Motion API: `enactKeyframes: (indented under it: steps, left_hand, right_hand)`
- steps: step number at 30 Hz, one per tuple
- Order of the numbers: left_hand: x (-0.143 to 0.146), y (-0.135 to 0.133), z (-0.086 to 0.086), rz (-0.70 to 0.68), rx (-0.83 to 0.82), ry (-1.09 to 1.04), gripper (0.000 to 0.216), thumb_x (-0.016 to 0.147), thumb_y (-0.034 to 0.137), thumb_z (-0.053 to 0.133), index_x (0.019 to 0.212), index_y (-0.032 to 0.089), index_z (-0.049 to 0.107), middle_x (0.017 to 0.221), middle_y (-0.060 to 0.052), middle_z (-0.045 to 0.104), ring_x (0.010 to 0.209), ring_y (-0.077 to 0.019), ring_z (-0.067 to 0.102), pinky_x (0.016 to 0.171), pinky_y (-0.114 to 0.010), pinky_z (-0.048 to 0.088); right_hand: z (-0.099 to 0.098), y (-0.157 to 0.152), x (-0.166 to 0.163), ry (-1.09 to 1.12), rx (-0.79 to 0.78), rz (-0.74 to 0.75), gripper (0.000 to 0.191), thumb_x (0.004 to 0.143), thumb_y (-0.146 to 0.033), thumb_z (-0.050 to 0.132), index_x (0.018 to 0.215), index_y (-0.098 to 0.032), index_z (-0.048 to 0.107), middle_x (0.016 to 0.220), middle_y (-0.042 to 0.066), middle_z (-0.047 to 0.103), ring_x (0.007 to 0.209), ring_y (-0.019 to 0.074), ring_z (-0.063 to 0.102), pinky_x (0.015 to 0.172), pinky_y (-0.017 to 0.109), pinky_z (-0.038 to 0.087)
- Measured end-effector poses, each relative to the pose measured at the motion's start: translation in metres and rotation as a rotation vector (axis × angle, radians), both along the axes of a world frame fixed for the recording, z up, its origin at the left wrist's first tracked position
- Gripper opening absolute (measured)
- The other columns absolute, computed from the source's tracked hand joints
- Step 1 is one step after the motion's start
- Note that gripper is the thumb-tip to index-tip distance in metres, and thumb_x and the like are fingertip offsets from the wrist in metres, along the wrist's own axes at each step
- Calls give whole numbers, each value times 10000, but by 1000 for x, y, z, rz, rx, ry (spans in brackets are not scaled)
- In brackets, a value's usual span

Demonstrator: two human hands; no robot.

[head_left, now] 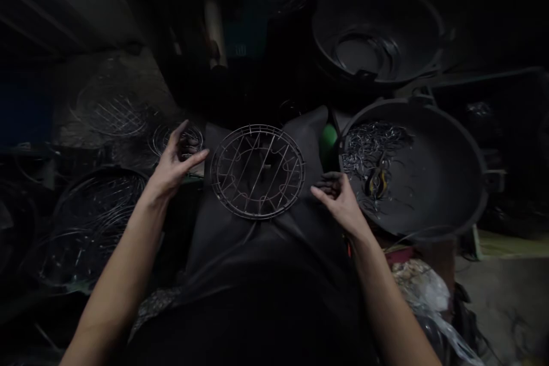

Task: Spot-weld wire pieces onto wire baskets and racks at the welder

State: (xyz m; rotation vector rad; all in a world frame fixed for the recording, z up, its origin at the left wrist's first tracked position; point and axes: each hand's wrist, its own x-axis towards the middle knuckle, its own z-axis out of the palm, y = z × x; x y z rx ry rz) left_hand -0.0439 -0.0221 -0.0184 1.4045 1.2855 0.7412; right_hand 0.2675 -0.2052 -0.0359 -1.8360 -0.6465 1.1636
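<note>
A round wire rack (258,171) rests on the dark apron or cloth (274,240) over my lap. Straight bars cross its middle, and bent wire loops run inside the double rim. To its left, my left hand (174,163) is held apart from it, thumb and fingers spread and holding nothing. On the other side, my right hand (337,194) hovers just off the rim; its fingers are stretched toward the rack with nothing visible in them. Pliers with yellow and black handles (376,182) lie in the wide basin beside my right hand, near a heap of short bent wire pieces (373,140).
The wide dark basin (441,183) stands at right, with another basin (412,23) holding wire rings behind it. More wire racks (115,114) lie at far left. A container of loose wires (103,200) is below them. Plastic bags (422,286) lie at lower right.
</note>
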Motion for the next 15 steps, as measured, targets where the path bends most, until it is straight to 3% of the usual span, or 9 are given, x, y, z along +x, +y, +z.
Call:
enactKeyframes:
  steps: [9, 15]
  left_hand:
    - [-1, -7, -8, 30, -102, -55, 812, 628, 381, 767, 1345, 279, 400, 976, -33, 572, 1002, -213, 551, 902, -376, 446]
    - [-1, -8, -9, 33, -192, -71, 843, 629, 378, 755, 1369, 270, 366, 1014, -42, 588, 1019, -205, 551, 908, -360, 428]
  right_hand:
    - [2, -6, -15, -219, -143, 136, 801, 576, -567, 754, 1195, -233, 372, 1047, 79, 586, 947, 226, 582, 815, 393, 499]
    - [-1, -6, -13, -122, -129, 128, 830, 577, -544, 759, 1239, -242, 361, 988, 59, 609, 925, 223, 602, 813, 392, 503]
